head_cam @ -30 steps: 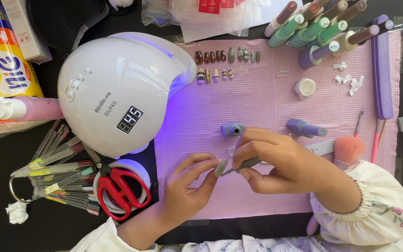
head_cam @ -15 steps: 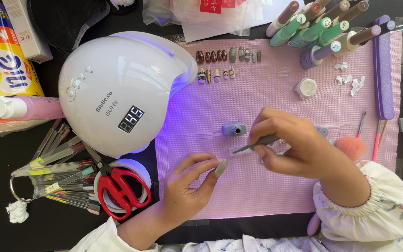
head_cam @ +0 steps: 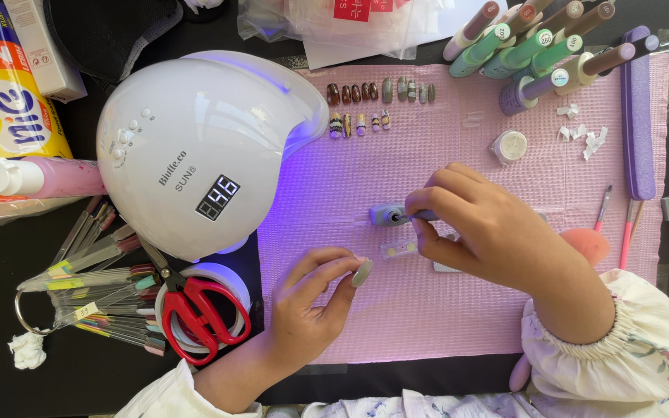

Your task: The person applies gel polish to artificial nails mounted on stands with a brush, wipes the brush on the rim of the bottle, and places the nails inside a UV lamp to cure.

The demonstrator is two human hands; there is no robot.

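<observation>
My left hand (head_cam: 311,306) pinches a small grey-green false nail (head_cam: 362,272) between thumb and fingers, low on the pink mat (head_cam: 396,333). My right hand (head_cam: 482,228) holds a thin polish brush by its handle and puts its tip into the mouth of a small grey polish bottle (head_cam: 385,214) lying on its side. A small clear strip with pale dots (head_cam: 399,248) lies just below the right fingers.
A white dome nail lamp (head_cam: 195,147) glows violet at left. Red scissors (head_cam: 199,313) rest on a tape roll by a ring of colour swatches (head_cam: 87,286). Painted nail tips (head_cam: 377,93), polish bottles (head_cam: 536,46), a purple buffer (head_cam: 638,116) and a glitter jar (head_cam: 510,145) line the mat's far side.
My right hand has moved up and left from the held nail to the grey bottle, carrying the brush. My left hand has kept the nail in place.
</observation>
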